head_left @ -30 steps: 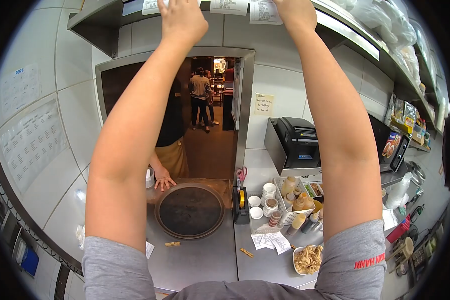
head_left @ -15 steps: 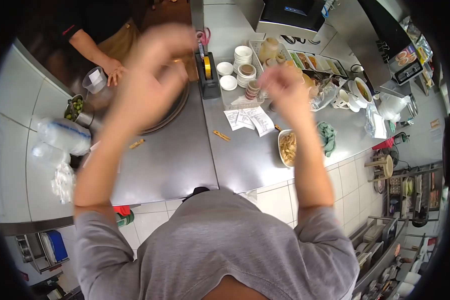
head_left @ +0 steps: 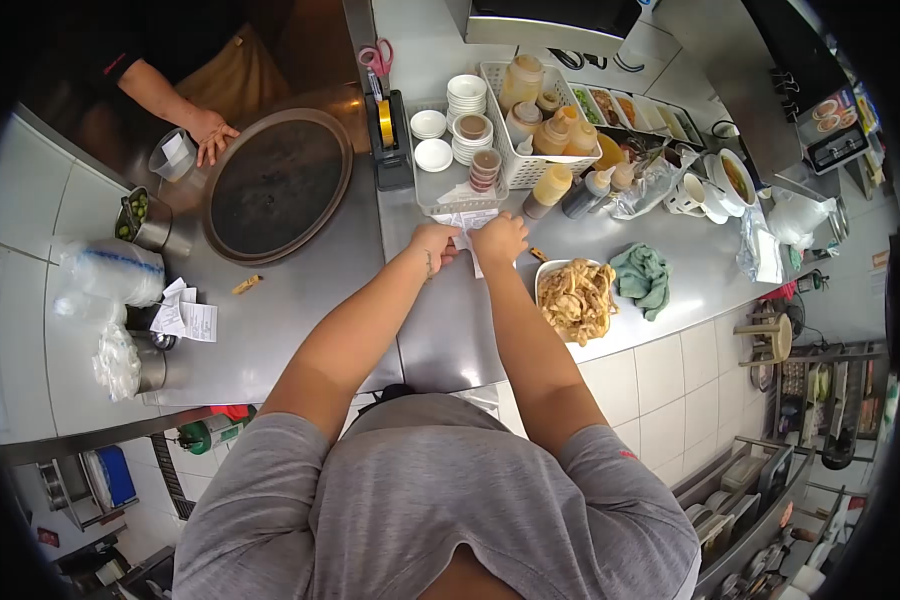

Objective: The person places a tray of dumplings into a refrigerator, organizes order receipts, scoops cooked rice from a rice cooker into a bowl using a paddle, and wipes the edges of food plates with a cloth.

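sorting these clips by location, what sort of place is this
Probably a restaurant kitchen: bottles of what look like sauces crowd a white basket, small white dishes stand stacked beside it, and food is heaped in a container on the metal counter.

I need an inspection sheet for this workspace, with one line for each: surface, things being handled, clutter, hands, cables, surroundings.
Surface: metal counter, with a seam; no spill noticed.
Things handled: paper slips at the hands, in front of a basket of cups.
Clutter: round dark tray, clothespin, brown food heaped in a bowl, crumpled green cloth, more papers at left.
Hands: left hand and right hand close together at the slips, fingers curled; exact grip unclear.
Cables: dark loops by the wall; cannot tell whether cables.
Surroundings: another person's hand near the tray; tiled floor, stool at right.
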Demonstrator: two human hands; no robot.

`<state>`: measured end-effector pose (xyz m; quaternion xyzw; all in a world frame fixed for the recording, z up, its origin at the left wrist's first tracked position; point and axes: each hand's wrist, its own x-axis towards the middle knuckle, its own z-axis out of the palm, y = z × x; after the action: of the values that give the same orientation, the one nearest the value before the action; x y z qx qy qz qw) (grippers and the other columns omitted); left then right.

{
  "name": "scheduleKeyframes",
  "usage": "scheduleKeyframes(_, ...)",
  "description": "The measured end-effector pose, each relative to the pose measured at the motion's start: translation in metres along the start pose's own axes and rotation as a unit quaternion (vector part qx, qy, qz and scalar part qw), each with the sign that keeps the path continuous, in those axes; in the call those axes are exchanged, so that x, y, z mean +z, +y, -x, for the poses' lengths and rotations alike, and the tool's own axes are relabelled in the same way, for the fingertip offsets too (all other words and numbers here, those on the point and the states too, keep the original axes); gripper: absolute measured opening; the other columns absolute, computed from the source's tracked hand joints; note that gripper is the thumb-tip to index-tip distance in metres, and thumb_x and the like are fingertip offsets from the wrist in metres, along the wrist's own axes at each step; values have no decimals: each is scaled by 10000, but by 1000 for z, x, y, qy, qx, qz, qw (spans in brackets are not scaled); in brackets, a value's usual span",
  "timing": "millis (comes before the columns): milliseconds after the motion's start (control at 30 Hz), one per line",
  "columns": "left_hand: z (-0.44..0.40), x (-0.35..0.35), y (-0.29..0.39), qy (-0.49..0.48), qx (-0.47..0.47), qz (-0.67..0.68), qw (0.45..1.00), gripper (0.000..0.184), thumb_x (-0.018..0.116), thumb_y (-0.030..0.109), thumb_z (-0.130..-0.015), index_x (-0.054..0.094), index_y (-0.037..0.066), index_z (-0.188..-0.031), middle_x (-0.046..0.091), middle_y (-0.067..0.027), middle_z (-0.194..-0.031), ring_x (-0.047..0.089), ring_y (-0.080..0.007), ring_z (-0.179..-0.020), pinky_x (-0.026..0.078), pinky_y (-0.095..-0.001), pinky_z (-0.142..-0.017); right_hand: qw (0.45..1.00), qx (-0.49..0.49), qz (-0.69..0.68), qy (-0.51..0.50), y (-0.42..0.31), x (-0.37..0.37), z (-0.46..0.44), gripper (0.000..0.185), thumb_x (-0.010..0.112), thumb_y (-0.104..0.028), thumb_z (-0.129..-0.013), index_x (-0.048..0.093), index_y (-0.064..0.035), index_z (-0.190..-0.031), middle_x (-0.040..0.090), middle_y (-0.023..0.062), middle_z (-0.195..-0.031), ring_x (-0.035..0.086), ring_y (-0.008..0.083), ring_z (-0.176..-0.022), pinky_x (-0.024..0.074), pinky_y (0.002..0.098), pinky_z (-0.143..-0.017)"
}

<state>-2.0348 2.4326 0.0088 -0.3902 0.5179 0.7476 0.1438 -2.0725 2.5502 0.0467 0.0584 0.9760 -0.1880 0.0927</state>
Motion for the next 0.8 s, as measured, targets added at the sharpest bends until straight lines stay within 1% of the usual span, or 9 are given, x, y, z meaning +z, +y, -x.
scheduleKeyframes(100, -14, 9, -4, 18, 26, 5, 1000, 284, 676, 143, -803, 603, 4, -1040, 644, -132, -882, 629, -242, -751, 507, -395, -656, 997, -36, -41, 51, 7, 15, -9, 604, 762, -262, -682, 523, -17, -1180, 527, 166, -1226, 543, 349, -1102, 412, 447, -927)
scheduleKeyframes(167, -4, 18, -2, 33, 34, 23, 999, 262, 662, 106, -810, 597, -12, -1035, 638, -148, -901, 637, -250, -766, 526, -398, -641, 973, 10, -216, 81, 11, 27, -22, 459, 737, -209, -677, 612, 8, -1061, 604, 196, -1116, 612, 358, -989, 472, 422, -864)
scheduleKeyframes(267, 3, 24, -4, 70, 35, 47, 996, 234, 627, 34, -820, 580, -35, -1039, 625, -169, -952, 650, -272, -793, 560, -401, -632, 974, 35, -214, -62, 7, 30, -43, 277, 699, -143, -671, 670, 36, -879, 665, 228, -926, 655, 371, -849, 520, 414, -760)
scheduleKeyframes(400, 22, 15, -19, 47, 29, 95, 994, 276, 587, -26, -825, 534, -57, -1094, 602, -177, -1046, 652, -303, -850, 581, -415, -693, 976, 7, -217, 20, 19, 51, -42, 160, 666, -107, -664, 671, 46, -709, 662, 252, -784, 664, 381, -762, 530, 411, -692)
scheduleKeyframes(467, 44, 8, -31, 27, 35, 117, 992, 305, 590, -26, -821, 521, -51, -1117, 604, -165, -1056, 646, -297, -892, 573, -407, -729, 907, 5, -416, -64, 33, 57, -26, 196, 670, -55, -668, 648, 72, -816, 674, 225, -819, 672, 336, -734, 530, 383, -664)
scheduleKeyframes(533, 72, -1, -38, 8, 43, 141, 989, 334, 594, -26, -818, 509, -45, -1140, 606, -154, -1067, 640, -290, -934, 565, -398, -764, 777, 71, -611, -134, 36, 24, 14, 260, 655, 35, -687, 595, 78, -937, 671, 172, -857, 660, 255, -718, 524, 337, -640)
scheduleKeyframes(600, 104, -10, -31, -64, 65, 171, 981, 298, 584, 36, -865, 510, -19, -1148, 608, -130, -1092, 622, -249, -1004, 535, -375, -838, 741, 31, -649, -168, 34, -15, 48, 359, 623, 113, -727, 519, 70, -1068, 643, 150, -947, 647, 207, -784, 525, 306, -688)
scheduleKeyframes(700, 143, -21, -11, -131, 100, 305, 938, 247, 537, 138, -932, 518, 2, -1138, 613, -110, -1108, 612, -200, -1029, 516, -357, -864, 677, -54, -711, -182, 29, -41, 78, 280, 613, 98, -784, 532, 58, -1049, 646, 140, -970, 643, 189, -821, 525, 295, -732)
scheduleKeyframes(800, 173, -35, 16, -94, 175, 233, 952, 253, 477, 210, -974, 528, 5, -1113, 627, -102, -1084, 629, -177, -992, 525, -350, -838, 638, -56, -744, -188, 16, -74, 93, 248, 613, 77, -816, 545, 51, -1054, 654, 130, -972, 640, 161, -817, 518, 275, -744)
